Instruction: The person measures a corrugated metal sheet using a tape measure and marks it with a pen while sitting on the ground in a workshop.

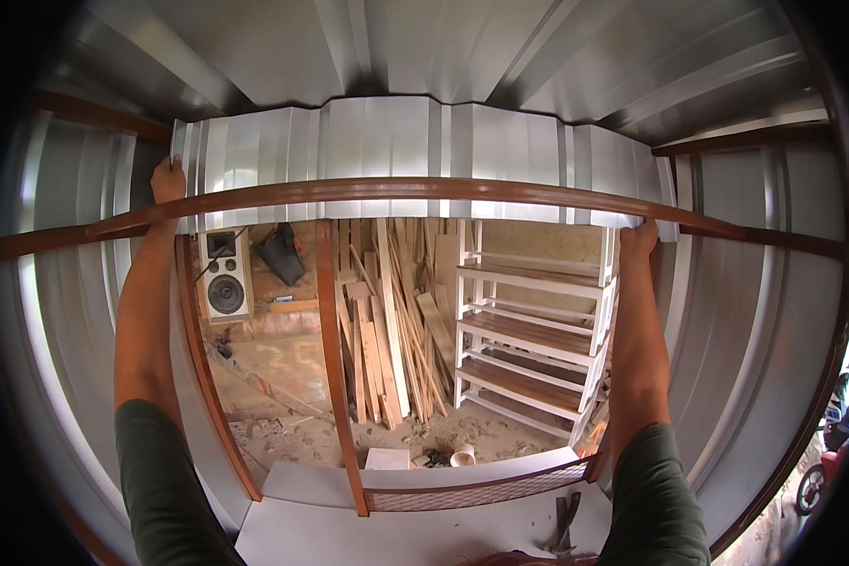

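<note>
Metal spans the head view: a wide silvery ribbed sheet (377, 146) stands behind a long reddish-brown rail (424, 191), its top edge close under the grey ribbed roof panels (424, 57). From where I stand, the bare left hand (169, 181) pinches the sheet's left edge, fingers bent around it above the rail. The bare right hand (640, 240) is up at the sheet's lower right corner, beside the rail; I cannot tell whether it pinches sheet, rail or both.

That uneven hold worries me. If the right fingers bear only on the rail, that end could drop and the sheet skew. Its thin edge could cut ungloved skin should it slide. With both hands out at the ends, the middle might bow, and the top could snag on the roof ribs. A fall could strike the glossy white counter (349, 536) below, where a dark metal hand tool (563, 524) lies.
</note>
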`<action>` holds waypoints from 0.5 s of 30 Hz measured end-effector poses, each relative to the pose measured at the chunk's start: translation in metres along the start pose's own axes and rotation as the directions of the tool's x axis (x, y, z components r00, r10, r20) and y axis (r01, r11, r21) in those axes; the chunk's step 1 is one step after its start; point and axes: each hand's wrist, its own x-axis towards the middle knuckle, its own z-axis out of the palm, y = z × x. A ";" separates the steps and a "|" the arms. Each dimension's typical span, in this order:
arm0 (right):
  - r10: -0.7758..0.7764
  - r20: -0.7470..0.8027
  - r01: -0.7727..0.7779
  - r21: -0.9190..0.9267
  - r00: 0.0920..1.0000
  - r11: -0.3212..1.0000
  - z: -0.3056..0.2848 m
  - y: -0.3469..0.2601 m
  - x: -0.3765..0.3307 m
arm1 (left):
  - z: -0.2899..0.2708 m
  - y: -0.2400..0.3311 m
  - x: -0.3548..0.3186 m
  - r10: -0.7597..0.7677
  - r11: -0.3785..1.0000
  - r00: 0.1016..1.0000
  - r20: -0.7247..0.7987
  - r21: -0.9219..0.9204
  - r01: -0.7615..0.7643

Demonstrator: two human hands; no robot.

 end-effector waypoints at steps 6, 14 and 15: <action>-0.143 0.079 0.155 -0.172 0.987 0.973 0.005 -0.015 0.015 | 0.034 -0.014 -0.003 0.007 0.999 1.000 -0.013 -0.035 -0.008; -0.089 0.016 0.090 -0.144 0.996 0.985 0.013 -0.009 -0.009 | 0.039 -0.022 -0.017 0.009 0.953 0.998 -0.068 0.301 0.011; -0.094 0.022 0.096 -0.169 0.995 0.981 0.013 -0.012 -0.006 | 0.040 -0.021 -0.022 -0.015 0.947 0.998 -0.055 0.319 0.032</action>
